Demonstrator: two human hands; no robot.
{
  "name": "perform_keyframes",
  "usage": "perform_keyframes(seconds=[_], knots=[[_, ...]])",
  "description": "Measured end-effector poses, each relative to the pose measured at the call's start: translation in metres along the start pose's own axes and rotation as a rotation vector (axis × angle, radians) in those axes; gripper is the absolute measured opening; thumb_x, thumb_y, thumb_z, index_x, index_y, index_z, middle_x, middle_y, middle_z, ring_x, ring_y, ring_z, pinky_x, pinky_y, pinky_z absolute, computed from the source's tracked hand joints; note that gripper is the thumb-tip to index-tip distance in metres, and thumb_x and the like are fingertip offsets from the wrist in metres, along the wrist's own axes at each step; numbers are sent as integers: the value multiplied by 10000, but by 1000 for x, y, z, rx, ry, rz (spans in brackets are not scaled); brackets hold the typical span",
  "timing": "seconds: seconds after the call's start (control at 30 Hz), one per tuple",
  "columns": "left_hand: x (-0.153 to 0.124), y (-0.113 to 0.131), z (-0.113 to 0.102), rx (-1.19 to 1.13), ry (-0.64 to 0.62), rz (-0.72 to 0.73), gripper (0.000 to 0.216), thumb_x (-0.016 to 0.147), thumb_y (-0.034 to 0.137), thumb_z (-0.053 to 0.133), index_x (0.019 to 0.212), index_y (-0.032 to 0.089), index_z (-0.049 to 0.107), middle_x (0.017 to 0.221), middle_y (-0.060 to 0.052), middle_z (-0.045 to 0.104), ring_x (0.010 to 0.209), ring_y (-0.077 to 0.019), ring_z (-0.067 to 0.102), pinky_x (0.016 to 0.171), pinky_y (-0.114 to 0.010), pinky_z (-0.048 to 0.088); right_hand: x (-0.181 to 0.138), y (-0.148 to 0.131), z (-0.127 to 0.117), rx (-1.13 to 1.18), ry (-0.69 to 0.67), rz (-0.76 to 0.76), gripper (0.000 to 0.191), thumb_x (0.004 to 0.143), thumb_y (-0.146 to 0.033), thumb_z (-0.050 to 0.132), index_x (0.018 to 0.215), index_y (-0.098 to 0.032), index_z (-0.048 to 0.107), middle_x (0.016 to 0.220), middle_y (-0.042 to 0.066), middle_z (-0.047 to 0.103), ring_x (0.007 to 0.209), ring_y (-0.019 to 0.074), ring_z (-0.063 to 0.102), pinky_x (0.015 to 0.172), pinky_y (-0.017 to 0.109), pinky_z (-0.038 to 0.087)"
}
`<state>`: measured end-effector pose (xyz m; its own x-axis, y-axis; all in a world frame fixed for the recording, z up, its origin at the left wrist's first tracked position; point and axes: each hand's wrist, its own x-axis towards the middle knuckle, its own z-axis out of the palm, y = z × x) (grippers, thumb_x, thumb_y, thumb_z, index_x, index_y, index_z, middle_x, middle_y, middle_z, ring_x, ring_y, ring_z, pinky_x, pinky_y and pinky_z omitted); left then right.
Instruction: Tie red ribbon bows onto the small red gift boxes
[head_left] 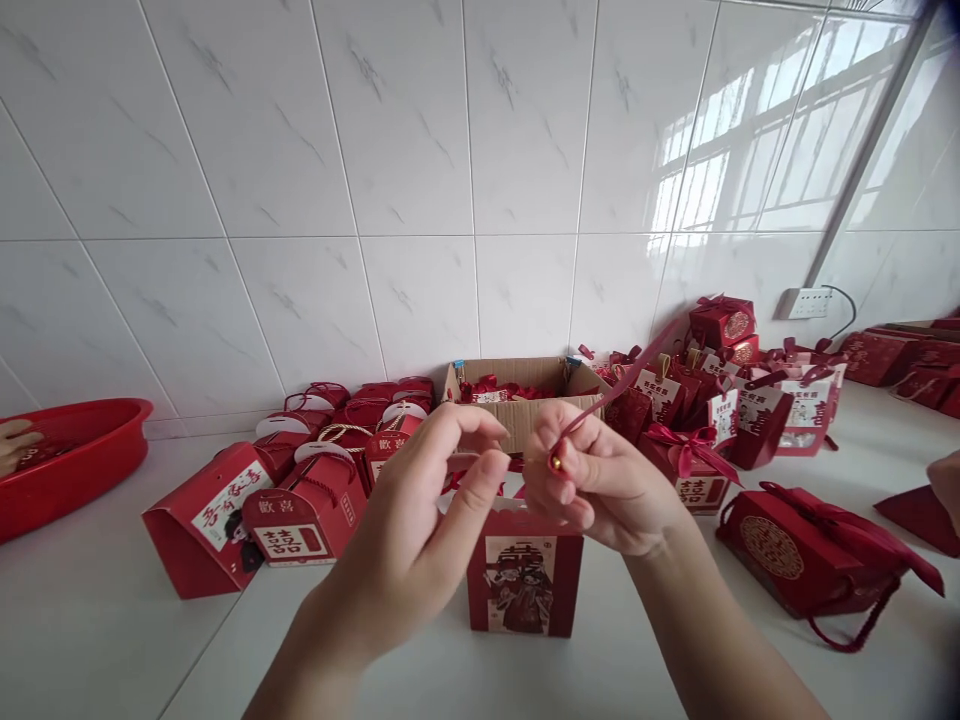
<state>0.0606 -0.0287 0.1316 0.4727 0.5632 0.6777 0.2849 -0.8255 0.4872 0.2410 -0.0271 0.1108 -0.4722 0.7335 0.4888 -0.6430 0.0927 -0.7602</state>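
Note:
Above a red gift box (525, 585) printed with two figures, my right hand (600, 475) pinches a dark red ribbon (637, 370) with a small gold bell (556, 463) at the fingers. The ribbon's free end trails up to the right. My left hand (427, 530) is raised just left of it, fingers curved and thumb apart, with nothing visible between them. The box stands upright on the white table, and its top is partly hidden behind both hands.
An open cardboard box (517, 370) holding red pieces stands against the tiled wall. Several red gift boxes (304, 515) sit at left, beside a red basin (82, 450). More ribboned boxes (754, 410) crowd the right, with one box (802, 550) nearer. Another person's hand (946, 485) shows at the right edge.

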Motion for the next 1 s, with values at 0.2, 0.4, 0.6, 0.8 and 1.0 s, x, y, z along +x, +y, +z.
perform_keyframes(seconds=[0.2,0.4,0.6,0.8,1.0], knots=[[7,-25,4,280,-486,-269,292,773,484,600,940,250,549,1038,-12,581,773,-167,571,612,-264,427,-11,-19,-2,-263,126,-218,51,853,-224,622,874,-219,576,648,-38,610,527,71,546,551,215,455],[14,-44,20,273,-617,-349,292,719,474,636,870,234,563,849,-2,613,716,-180,560,564,-248,358,-13,-27,-5,-344,174,-307,59,851,-250,625,868,-234,570,659,-45,587,529,70,521,547,220,441],[11,-49,21,232,-582,-356,272,722,449,637,864,240,538,779,4,594,646,-171,541,510,-229,312,-13,-29,-7,-371,267,-309,65,842,-262,632,861,-235,576,663,-46,574,561,72,533,570,221,446],[15,-62,28,145,-442,-368,335,712,394,672,962,266,490,836,22,574,681,-152,559,566,-231,402,-6,-23,-7,-481,388,-344,69,832,-256,637,863,-226,582,732,-25,591,670,87,571,670,235,486],[22,-66,28,-24,-40,-352,387,766,403,659,1034,241,432,724,39,616,595,-145,615,569,-253,454,22,12,-37,-638,817,-511,164,815,-336,623,855,-197,545,795,-5,584,747,120,584,742,295,479]])
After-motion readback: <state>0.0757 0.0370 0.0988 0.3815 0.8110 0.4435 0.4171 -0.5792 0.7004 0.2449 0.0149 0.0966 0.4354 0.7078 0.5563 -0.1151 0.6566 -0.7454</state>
